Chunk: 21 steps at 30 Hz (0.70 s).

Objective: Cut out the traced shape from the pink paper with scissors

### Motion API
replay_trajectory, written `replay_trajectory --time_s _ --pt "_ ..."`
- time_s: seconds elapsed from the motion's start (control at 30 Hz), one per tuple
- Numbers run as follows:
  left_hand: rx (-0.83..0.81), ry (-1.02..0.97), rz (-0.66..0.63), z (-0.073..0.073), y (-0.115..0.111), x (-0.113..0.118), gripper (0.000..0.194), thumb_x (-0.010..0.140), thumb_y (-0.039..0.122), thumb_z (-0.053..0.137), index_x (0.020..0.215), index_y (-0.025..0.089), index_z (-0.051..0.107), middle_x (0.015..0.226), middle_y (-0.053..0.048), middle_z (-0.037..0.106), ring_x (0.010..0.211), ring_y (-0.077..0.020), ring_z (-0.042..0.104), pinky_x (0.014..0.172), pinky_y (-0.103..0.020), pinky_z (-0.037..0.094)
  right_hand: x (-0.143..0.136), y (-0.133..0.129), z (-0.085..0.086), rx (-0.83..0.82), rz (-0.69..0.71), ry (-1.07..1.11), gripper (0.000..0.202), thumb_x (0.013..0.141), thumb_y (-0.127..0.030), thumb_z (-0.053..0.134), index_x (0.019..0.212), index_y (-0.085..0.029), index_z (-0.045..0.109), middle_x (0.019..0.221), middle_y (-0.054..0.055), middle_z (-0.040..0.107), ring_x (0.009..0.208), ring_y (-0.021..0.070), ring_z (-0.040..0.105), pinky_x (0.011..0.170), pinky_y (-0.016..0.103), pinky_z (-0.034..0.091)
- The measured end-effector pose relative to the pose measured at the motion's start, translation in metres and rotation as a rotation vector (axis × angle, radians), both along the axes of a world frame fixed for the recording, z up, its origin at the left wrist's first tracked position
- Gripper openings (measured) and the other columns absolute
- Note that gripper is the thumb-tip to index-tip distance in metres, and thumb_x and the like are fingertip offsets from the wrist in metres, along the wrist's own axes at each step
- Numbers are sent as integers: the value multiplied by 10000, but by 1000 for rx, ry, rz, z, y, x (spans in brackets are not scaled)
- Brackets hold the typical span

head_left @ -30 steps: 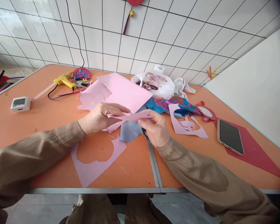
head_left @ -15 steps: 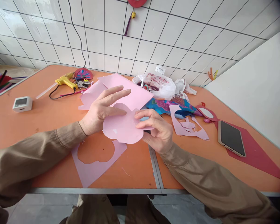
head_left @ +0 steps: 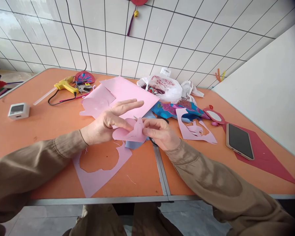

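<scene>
Between my hands is a pink paper cutout (head_left: 127, 134), bent over on itself. My left hand (head_left: 110, 119) holds its left part, with the index finger pressed into the fold and the other fingers stretched out above. The fingers of my right hand (head_left: 163, 132) pinch the right edge of the cutout. Beneath the hands lie a piece of blue paper (head_left: 135, 144) and dark scissors handles (head_left: 152, 142), partly hidden. A pink sheet with a rounded hole (head_left: 93, 180) rests on the table just in front of the cutout.
Larger pink sheets (head_left: 130, 88) lie behind the hands. On the left are a yellow glue gun (head_left: 67, 85) and a white box (head_left: 19, 111). To the right are a plastic bag (head_left: 166, 88), blue patterned material (head_left: 169, 110), pink scraps (head_left: 184, 127) and a phone (head_left: 239, 141) on red paper (head_left: 265, 157).
The pink cutout was spread nearly flat and is now folded over. My right hand's fingers have closed together at its edge. The view has shifted slightly, and more of the blue paper shows.
</scene>
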<state>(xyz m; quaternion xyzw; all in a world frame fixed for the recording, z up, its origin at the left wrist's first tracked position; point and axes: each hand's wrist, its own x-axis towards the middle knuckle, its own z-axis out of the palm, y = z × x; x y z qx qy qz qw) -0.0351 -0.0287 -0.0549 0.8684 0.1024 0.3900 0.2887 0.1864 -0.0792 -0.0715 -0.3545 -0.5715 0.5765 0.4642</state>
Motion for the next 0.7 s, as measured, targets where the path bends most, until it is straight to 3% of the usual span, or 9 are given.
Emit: replay_trajectory --time_s 0.1,0.2,0.3,0.4,0.47,0.6,0.7 --pt "-236 -30 -43 0 -3 0 145 695 239 845 788 347 814 1508 -9 534 1465 -327 397 1173 -576 343 -1 1 1 -49 121 7 304 663 -437 860 583 -193 696 651 7 643 608 147 568 571 289 476" --pt "-372 -24 -45 0 -6 1 137 678 242 850 789 315 819 1518 -19 531 1449 -349 421 1138 -553 411 -2 1 -3 -82 142 9 301 636 -430 870 583 -186 703 630 6 647 595 147 575 575 296 486" --pt "-463 -32 69 -1 -7 4 286 728 255 817 1012 282 803 1547 -54 502 1434 -356 442 1081 -493 493 -3 2 -7 -77 9 5 233 653 -385 839 611 -188 722 627 6 672 584 154 595 577 308 499" --pt "-621 -63 228 -4 -8 8 526 783 229 767 1300 241 671 1475 -113 578 1354 -335 537 1033 -465 534 -3 2 -8 63 -227 -76 152 692 -309 788 606 -201 722 618 -3 678 582 154 598 590 311 498" --pt "-813 -79 159 -8 -8 12 537 781 212 762 1308 207 658 1383 -133 648 1271 -314 608 1048 -473 521 -3 1 -7 166 -347 -158 151 710 -282 761 590 -208 707 633 1 686 619 166 614 617 318 502" --pt "-1074 -12 -147 -12 -13 16 437 769 227 795 1198 202 719 1251 -128 719 1241 -280 630 1111 -446 463 -4 -1 -7 248 -465 -246 128 713 -283 744 622 -203 703 672 18 701 642 178 628 633 333 508" --pt "-1097 -10 -114 -11 -19 17 383 760 296 825 1120 200 740 1168 -115 748 1159 -261 669 996 -388 536 -6 -4 -10 255 -480 -289 111 712 -285 745 662 -194 706 665 20 698 618 175 624 621 335 508"
